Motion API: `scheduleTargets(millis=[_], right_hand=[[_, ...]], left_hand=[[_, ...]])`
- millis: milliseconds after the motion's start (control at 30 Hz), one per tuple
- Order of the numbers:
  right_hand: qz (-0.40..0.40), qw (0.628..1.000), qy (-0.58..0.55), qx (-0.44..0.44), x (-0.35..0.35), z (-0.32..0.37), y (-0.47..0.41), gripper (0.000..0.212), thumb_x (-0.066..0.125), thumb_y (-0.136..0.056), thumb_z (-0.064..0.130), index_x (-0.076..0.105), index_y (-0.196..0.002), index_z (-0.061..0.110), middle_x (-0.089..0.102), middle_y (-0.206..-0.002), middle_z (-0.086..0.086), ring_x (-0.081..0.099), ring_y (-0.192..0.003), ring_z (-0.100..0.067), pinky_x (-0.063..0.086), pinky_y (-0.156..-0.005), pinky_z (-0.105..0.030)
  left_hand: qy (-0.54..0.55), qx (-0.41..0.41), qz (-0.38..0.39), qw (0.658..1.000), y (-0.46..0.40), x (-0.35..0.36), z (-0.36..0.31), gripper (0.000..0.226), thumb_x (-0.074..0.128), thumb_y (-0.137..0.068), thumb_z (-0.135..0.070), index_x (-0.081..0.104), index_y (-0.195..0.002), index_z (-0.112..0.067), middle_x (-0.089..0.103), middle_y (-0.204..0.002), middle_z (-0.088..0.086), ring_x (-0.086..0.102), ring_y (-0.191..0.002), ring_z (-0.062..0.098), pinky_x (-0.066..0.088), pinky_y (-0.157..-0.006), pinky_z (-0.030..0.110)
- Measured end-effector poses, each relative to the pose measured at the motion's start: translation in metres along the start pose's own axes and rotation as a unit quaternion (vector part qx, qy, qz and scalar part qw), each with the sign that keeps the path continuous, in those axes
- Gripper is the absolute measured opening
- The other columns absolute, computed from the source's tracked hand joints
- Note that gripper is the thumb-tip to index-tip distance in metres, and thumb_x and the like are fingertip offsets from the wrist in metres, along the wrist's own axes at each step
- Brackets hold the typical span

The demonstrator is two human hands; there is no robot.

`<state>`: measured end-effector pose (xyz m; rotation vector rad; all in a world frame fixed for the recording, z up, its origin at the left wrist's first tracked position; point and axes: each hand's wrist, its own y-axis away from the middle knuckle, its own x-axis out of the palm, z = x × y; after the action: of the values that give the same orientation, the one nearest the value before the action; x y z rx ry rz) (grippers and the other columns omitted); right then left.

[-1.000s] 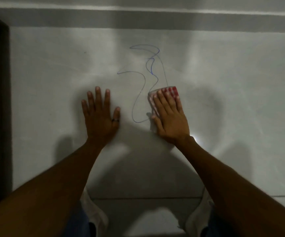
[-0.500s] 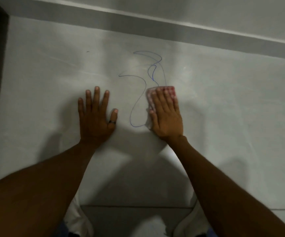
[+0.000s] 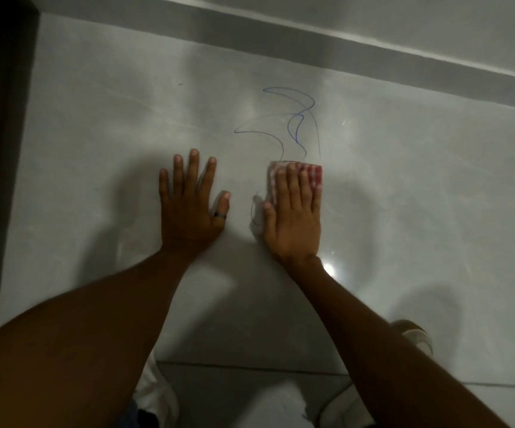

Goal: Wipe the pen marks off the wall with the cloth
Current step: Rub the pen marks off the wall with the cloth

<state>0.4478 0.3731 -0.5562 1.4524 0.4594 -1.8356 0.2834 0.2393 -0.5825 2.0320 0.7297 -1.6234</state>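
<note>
The right hand (image 3: 293, 217), fingers straight, presses the red-checked cloth (image 3: 313, 173) flat on the wall (image 3: 435, 180) just under the blue pen marks (image 3: 296, 125); the left hand (image 3: 188, 208) rests flat beside it, empty. Ungripped, the cloth may slide out or smear ink.

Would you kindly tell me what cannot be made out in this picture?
Head view:
cloth: mostly hidden under the right hand.
pen marks: the lower part runs under the cloth and hand.
foot: dim, blurred, partly behind the right arm.
</note>
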Motion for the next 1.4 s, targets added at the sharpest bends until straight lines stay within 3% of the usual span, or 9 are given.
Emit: scheduleTargets(millis=[300, 433, 567, 667, 800, 933, 1033, 1133, 1400], right_hand=[[0.021, 0.989, 0.007, -0.146, 0.018, 0.014, 0.030, 0.062, 0.032, -0.110, 0.043, 0.027, -0.167, 0.019, 0.026, -0.177, -0.006, 0.015, -0.167, -0.025, 0.018, -0.135, -0.055], [0.016, 1.000, -0.009, -0.015, 0.010, 0.008, 0.029, 0.066, 0.030, -0.108, 0.045, 0.023, -0.168, 0.019, 0.022, -0.178, -0.006, 0.012, -0.167, -0.027, 0.014, -0.137, -0.054], [0.051, 0.971, 0.020, -0.234, 0.004, -0.023, 0.029, 0.061, 0.031, -0.110, 0.041, 0.031, -0.166, 0.017, 0.029, -0.175, -0.009, 0.018, -0.166, -0.029, 0.018, -0.135, -0.057], [-0.008, 1.000, -0.008, 0.016, -0.009, -0.035, 0.010, 0.064, 0.027, -0.108, 0.043, 0.028, -0.167, 0.018, 0.025, -0.177, -0.007, 0.014, -0.167, -0.026, 0.015, -0.136, -0.057], [0.032, 0.981, 0.057, -0.181, -0.011, -0.047, -0.006, 0.064, 0.034, -0.109, 0.041, 0.025, -0.168, 0.018, 0.023, -0.177, -0.008, 0.014, -0.167, -0.028, 0.017, -0.135, -0.056], [-0.015, 0.999, 0.033, 0.015, -0.025, -0.054, -0.041, 0.065, 0.028, -0.109, 0.045, 0.021, -0.169, 0.020, 0.021, -0.178, -0.007, 0.013, -0.167, -0.026, 0.012, -0.137, -0.054], [-0.006, 0.997, 0.031, -0.073, -0.026, -0.051, -0.054, 0.065, 0.029, -0.108, 0.047, 0.025, -0.168, 0.021, 0.024, -0.178, -0.007, 0.016, -0.167, -0.026, 0.017, -0.135, -0.055], [-0.022, 0.999, 0.015, 0.020, -0.034, -0.051, -0.069, 0.070, 0.025, -0.107, 0.054, 0.022, -0.168, 0.020, 0.020, -0.178, -0.007, 0.013, -0.167, -0.027, 0.012, -0.137, -0.054], [0.007, 0.999, 0.026, -0.019, -0.036, -0.036, -0.103, 0.077, 0.013, -0.105, 0.060, 0.013, -0.169, 0.018, 0.010, -0.180, -0.008, 0.005, -0.168, -0.027, 0.006, -0.138, -0.054]], left_hand=[[0.006, 0.004, -0.003, 1.000, -0.002, -0.002, -0.003, 0.070, 0.042, -0.108, -0.050, 0.028, -0.170, -0.023, 0.021, -0.179, 0.014, 0.017, -0.166, 0.042, 0.012, -0.133, 0.063], [0.010, -0.001, -0.007, 1.000, -0.001, -0.002, -0.004, 0.069, 0.043, -0.107, -0.049, 0.030, -0.170, -0.022, 0.023, -0.179, 0.014, 0.017, -0.165, 0.043, 0.012, -0.134, 0.063], [0.001, 0.007, -0.006, 1.000, -0.002, -0.002, -0.004, 0.070, 0.041, -0.108, -0.049, 0.028, -0.170, -0.022, 0.022, -0.179, 0.015, 0.017, -0.165, 0.043, 0.013, -0.134, 0.063], [0.001, -0.003, -0.010, 1.000, -0.002, -0.004, -0.004, 0.070, 0.042, -0.107, -0.049, 0.029, -0.170, -0.022, 0.024, -0.178, 0.015, 0.019, -0.165, 0.043, 0.015, -0.133, 0.064], [0.000, 0.007, -0.008, 1.000, -0.002, -0.003, -0.005, 0.070, 0.044, -0.107, -0.048, 0.030, -0.170, -0.021, 0.024, -0.178, 0.015, 0.018, -0.165, 0.044, 0.015, -0.133, 0.065], [-0.007, 0.006, -0.013, 1.000, -0.001, -0.003, -0.004, 0.069, 0.042, -0.108, -0.049, 0.030, -0.170, -0.021, 0.024, -0.178, 0.015, 0.018, -0.165, 0.043, 0.014, -0.133, 0.064], [-0.003, 0.011, -0.028, 1.000, -0.003, -0.002, -0.004, 0.069, 0.044, -0.107, -0.049, 0.032, -0.169, -0.021, 0.025, -0.178, 0.015, 0.020, -0.165, 0.043, 0.014, -0.133, 0.062], [-0.010, 0.010, -0.036, 0.999, -0.001, 0.000, -0.003, 0.069, 0.043, -0.107, -0.050, 0.033, -0.169, -0.021, 0.026, -0.178, 0.015, 0.020, -0.165, 0.043, 0.015, -0.133, 0.062], [-0.010, 0.008, -0.035, 0.999, -0.002, 0.000, -0.003, 0.070, 0.044, -0.106, -0.051, 0.034, -0.168, -0.020, 0.028, -0.177, 0.015, 0.022, -0.164, 0.043, 0.015, -0.133, 0.062]])
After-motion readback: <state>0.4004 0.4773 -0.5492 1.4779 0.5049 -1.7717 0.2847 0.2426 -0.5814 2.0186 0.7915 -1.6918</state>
